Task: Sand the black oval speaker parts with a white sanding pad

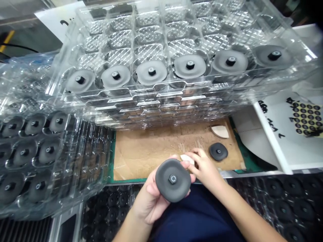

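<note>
My left hand (151, 196) is closed round a dark grey rounded disc (173, 179) with a small metal nut at its centre, held face up above my lap. My right hand (205, 168) pinches a small pale curved piece (187, 158) against the disc's upper right edge. Just beyond, a second dark disc (218, 151) lies on the brown cardboard mat (143, 151), and another pale curved piece (220, 131) rests further back on it.
A stack of clear plastic trays (156, 97) stands behind the mat, its front row filled with grey discs. More filled trays (32, 151) lie at the left. A white bin (290, 134) with a sheet of black dots sits at the right. Dark trays lie below.
</note>
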{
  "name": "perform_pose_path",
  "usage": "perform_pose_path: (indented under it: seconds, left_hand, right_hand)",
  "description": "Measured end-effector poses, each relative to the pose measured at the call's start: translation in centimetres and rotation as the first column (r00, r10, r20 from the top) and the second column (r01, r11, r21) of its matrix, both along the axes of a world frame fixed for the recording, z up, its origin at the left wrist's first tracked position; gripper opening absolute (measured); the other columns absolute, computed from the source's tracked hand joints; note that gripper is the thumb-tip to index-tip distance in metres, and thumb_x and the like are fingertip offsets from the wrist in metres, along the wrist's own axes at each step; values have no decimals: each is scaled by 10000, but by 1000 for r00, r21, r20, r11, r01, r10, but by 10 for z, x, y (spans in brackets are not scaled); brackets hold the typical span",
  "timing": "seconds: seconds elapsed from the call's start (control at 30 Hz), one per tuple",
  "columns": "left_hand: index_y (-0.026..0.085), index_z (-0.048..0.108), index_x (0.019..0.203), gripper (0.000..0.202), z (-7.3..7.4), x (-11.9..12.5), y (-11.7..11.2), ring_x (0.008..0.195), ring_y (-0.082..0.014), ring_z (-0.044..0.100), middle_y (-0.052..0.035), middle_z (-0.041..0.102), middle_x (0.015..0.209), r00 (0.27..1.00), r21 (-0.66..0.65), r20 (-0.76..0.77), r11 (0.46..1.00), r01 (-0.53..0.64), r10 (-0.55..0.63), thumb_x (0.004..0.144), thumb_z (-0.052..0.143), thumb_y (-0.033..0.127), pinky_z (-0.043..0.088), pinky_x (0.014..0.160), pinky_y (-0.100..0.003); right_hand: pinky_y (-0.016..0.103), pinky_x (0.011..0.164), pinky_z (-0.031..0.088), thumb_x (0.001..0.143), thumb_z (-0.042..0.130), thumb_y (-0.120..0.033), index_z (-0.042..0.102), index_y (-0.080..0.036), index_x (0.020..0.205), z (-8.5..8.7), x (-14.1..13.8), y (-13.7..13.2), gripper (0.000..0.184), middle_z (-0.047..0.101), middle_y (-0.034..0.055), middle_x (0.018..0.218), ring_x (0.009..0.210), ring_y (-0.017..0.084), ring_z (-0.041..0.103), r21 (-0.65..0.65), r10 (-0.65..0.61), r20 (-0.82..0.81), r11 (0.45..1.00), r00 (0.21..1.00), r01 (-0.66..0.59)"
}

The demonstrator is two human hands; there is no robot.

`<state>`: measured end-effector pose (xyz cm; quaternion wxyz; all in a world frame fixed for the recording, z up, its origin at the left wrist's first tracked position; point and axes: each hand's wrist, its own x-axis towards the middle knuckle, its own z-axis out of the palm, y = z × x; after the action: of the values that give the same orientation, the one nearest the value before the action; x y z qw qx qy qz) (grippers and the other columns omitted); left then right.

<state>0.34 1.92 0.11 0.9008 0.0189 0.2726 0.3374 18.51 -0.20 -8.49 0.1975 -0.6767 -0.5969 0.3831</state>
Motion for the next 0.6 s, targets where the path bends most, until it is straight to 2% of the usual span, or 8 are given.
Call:
perform_pose_path:
  seconds: [0.2,0.27,0.33,0.37,0.43,0.47,0.5,0.6]
  left_hand:
    - [277,672,1073,578,-1,3,0,988,-242,667,-22,700,1113,1000,54,16,998,-26,25,536,814,433,548,794,-277]
    - [285,661,1090,586,-2,3,-2,1000,-247,662,-23,692,1130,999,85,-18,995,-44,46,543,809,435,545,796,-278]
    - [289,651,1111,583,-3,3,-4,1008,-255,656,-31,683,1148,995,123,-67,990,-69,78,566,798,437,541,809,-295]
    - [284,650,1115,580,-4,3,-6,1017,-257,651,-37,686,1143,990,146,-95,985,-88,102,575,794,441,532,833,-307]
    - [270,651,1122,609,-6,4,-8,1056,-251,632,-48,694,1137,974,193,-166,973,-123,156,559,803,448,486,919,-315]
    - [268,655,1120,624,-7,4,-9,1070,-238,625,-47,700,1130,960,213,-211,967,-142,187,543,815,441,462,949,-300]
    - [268,658,1117,638,-7,4,-10,1078,-225,622,-45,704,1129,943,227,-256,961,-157,214,524,828,430,444,965,-279]
    - [285,656,1120,647,-4,2,-11,1063,-229,635,-35,688,1180,916,224,-313,957,-184,250,511,844,395,462,948,-286]
  right_hand:
    - [374,713,518,864,463,-232,663,-142,1005,-4,4,8,260,653,107,903,812,240,643,116,-1,36,993,999,-3]
    - [340,708,513,885,467,-252,649,-169,1007,14,7,15,235,684,85,927,838,223,647,171,-24,21,985,1000,20]
    - [299,720,496,910,469,-250,621,-206,1068,45,5,19,224,690,55,1011,871,185,642,283,-51,-17,958,999,54]
    - [283,736,483,914,485,-239,604,-231,1105,62,2,20,226,689,33,1042,884,164,637,363,-33,-44,931,999,47]
    - [278,747,457,899,524,-166,584,-242,1156,91,-4,22,275,702,16,1053,862,143,639,600,155,-83,797,984,-75]
    - [278,736,448,891,532,-134,587,-237,1158,99,-7,23,292,712,14,1033,834,136,640,664,238,-85,737,968,-123]
    - [282,726,440,885,539,-123,605,-235,1140,102,-9,26,286,722,10,1004,803,134,640,679,279,-85,719,957,-149]
    - [303,723,440,876,563,-194,672,-237,1036,85,-5,38,198,734,5,911,754,150,626,506,108,-121,862,987,-32]
